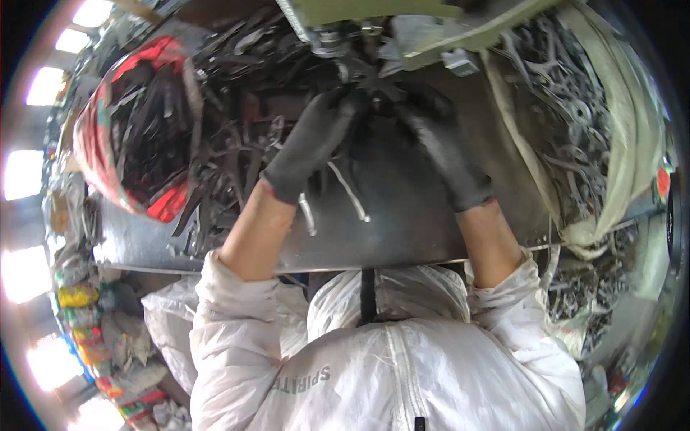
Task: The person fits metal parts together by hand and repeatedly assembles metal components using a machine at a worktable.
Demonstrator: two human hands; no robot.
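Observation:
Both of my hands wear dark grey gloves and meet at the far side of the metal bench, just under a machine. My left hand closes on the left side of a dark, branching metal piece. From the other side my right hand grips the same piece; its fingertips are partly hidden in shadow. Close by the left wrist lie long, slim metal pieces with shiny ends. The machine's metal fitting sits right above the held piece.
On the left, a red-rimmed sack holds dark metal pieces, with more heaped beside it. A pale sack of grey metal pieces stands on the right. The green machine housing overhangs the bench. Another pile of metal pieces lies lower right.

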